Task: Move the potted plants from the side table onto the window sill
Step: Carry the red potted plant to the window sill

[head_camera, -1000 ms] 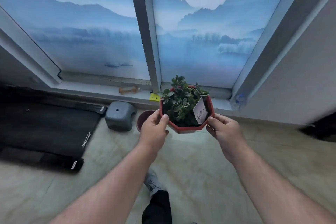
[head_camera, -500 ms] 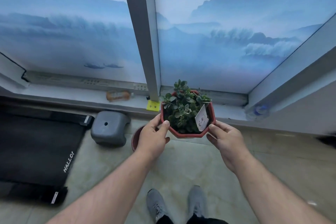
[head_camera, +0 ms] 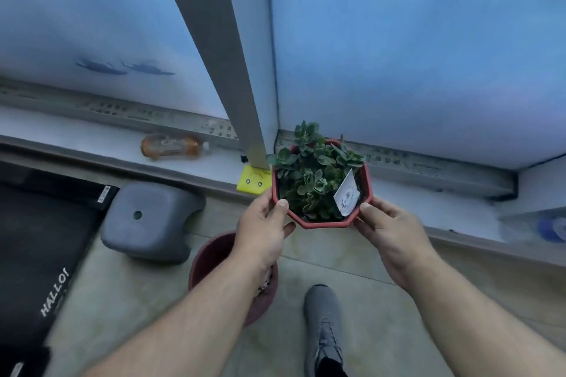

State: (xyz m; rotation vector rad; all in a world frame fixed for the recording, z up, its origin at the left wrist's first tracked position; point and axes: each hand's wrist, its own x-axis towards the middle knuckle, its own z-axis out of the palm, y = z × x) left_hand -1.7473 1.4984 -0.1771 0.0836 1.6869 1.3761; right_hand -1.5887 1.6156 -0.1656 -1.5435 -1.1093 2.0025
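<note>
I held the potted plant [head_camera: 321, 184] in both hands above the front edge of the window sill [head_camera: 413, 205], just right of the grey window post [head_camera: 245, 101], the pot not yet set down as far as the view showed. My left hand [head_camera: 263, 229] gripped the red octagonal rim on one side, thumb pressed on the lip; my right hand [head_camera: 389, 229] closed on the opposite side, its fingers [head_camera: 369, 210] on the rim near the white plant label [head_camera: 346, 193]. The pot looked like rigid moulded plastic, light enough for two hands to carry with ease, though soil would give it some weight low down. Its flat facets gave a firmer purchase than a round wall would, and the rim was the sensible place to hold: the fleshy leaves appeared brittle and easily snapped, so I kept clear of them. Tilting risked spilling soil. On the sill to the left lay an orange bottle [head_camera: 171, 147], well apart, and a yellow tag [head_camera: 254, 182] sat at the post's foot, just beside the pot. On the floor stood a grey stool [head_camera: 150, 223] and a larger dark red pot [head_camera: 214, 260].
</note>
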